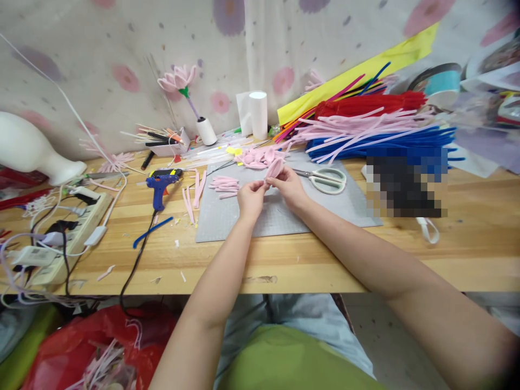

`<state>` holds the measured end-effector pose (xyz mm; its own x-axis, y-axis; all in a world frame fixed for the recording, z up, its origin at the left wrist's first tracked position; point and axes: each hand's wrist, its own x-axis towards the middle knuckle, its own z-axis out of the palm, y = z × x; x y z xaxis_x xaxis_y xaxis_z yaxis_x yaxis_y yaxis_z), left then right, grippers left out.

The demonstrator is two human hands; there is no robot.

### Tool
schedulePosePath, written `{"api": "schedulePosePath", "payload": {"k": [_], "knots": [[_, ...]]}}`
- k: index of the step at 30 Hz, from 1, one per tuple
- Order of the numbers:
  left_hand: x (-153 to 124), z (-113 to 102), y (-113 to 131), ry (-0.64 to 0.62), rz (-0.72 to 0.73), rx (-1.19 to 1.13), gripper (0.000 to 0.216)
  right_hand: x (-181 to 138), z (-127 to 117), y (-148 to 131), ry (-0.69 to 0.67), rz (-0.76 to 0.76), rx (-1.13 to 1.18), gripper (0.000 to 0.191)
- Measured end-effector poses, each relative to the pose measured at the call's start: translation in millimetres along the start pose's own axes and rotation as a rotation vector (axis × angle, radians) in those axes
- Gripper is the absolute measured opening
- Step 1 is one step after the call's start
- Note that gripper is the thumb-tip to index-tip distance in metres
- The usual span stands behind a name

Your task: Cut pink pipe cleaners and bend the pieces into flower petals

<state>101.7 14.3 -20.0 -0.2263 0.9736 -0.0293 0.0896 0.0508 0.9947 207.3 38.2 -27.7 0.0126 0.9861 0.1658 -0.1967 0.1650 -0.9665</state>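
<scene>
Over the grey cutting mat [227, 230], both hands pinch a pink petal made of pipe cleaner [275, 168]. My left hand [251, 199] has its fingers closed at the petal's lower end. My right hand [290, 187] grips it from the other side, fingertips close to the left ones. Just behind lies a pile of pink petals [260, 157]. Short pink pipe-cleaner pieces [225, 184] rest on the mat to the left. Scissors with pale handles [328, 180] lie right of my right hand.
A blue glue gun [160, 187] stands on the table at left, its cord running off the front edge. Beyond it sits a power strip [75, 238] with tangled cables. Bundles of pink, red and blue pipe cleaners [377, 142] fill the back right. A pink flower [179, 81] stands behind.
</scene>
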Motion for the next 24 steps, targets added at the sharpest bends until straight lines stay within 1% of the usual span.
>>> {"api": "schedulePosePath", "payload": {"k": [2, 4, 6, 9, 11, 13, 16, 19, 22, 24], "knots": [[0, -3, 3, -0.097, -0.163, -0.173, 0.013, 1, -2, -4, -0.080, 0.017, -0.019, 0.033], [-2, -8, 6, -0.201, -0.272, -0.274, 0.015, 3, -4, -10, -0.168, 0.034, -0.052, 0.033], [-3, -13, 9, -0.293, -0.324, -0.307, 0.017, 4, -7, -16, -0.233, 0.060, -0.075, 0.033], [-4, -18, 11, -0.386, -0.356, -0.295, 0.017, 3, -11, -19, -0.272, 0.158, -0.059, 0.034], [-5, -18, 11, -0.386, -0.352, -0.271, 0.019, 1, -12, -17, -0.257, 0.235, -0.024, 0.036], [-5, -16, 9, -0.353, -0.328, -0.248, 0.022, -2, -11, -13, -0.216, 0.268, 0.009, 0.037], [-5, -14, 7, -0.285, -0.277, -0.203, 0.024, -5, -9, -9, -0.173, 0.256, 0.028, 0.035], [-5, -12, 6, -0.243, -0.254, -0.102, 0.021, -4, -9, -8, -0.130, 0.219, 0.002, 0.034], [-7, -12, 6, -0.267, -0.265, -0.045, 0.020, -1, -10, -9, -0.092, 0.172, -0.085, 0.033], [-8, -13, 7, -0.319, -0.284, -0.050, 0.020, 1, -10, -10, -0.118, 0.145, -0.110, 0.030]]}}
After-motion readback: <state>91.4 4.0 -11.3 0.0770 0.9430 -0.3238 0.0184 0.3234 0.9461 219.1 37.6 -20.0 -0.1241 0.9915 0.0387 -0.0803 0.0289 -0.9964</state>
